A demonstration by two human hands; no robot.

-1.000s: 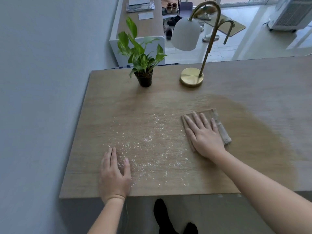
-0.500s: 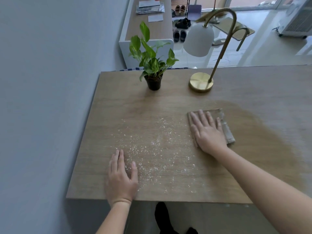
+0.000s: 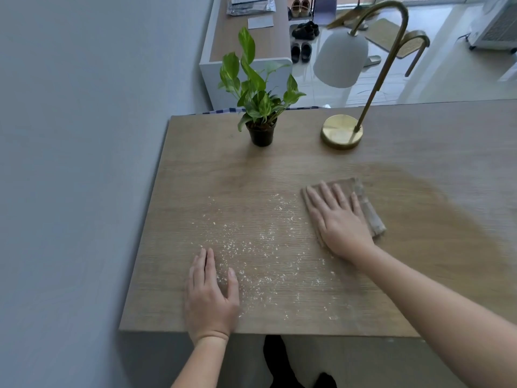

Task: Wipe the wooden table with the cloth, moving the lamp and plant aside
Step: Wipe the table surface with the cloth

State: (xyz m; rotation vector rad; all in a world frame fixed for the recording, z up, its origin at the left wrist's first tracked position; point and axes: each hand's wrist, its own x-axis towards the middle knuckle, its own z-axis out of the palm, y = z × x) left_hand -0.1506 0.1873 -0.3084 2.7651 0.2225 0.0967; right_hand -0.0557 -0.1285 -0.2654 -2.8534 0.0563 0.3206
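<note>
My right hand (image 3: 340, 219) lies flat, palm down, on a folded grey-brown cloth (image 3: 369, 211) in the middle of the wooden table (image 3: 195, 169). Pale crumbs (image 3: 260, 247) are scattered over the wood to the left of the cloth. My left hand (image 3: 209, 295) rests flat on the table near its front edge, at the crumbs' left border, holding nothing. A small green plant in a black pot (image 3: 261, 133) stands at the back of the table. To its right stands a brass lamp (image 3: 342, 131) with a white shade. A darker patch of wood spreads to the right of the cloth.
A grey wall (image 3: 70, 163) runs along the table's left side. Beyond the far edge are a low white cabinet (image 3: 246, 37) with papers, shoes on the floor, and a stool (image 3: 414, 46). A dark foot shows below the table's front edge.
My view has shifted, so the table sits further right and lower in frame. My right hand on the cloth has slid slightly toward the far side; my left hand has stayed put.
</note>
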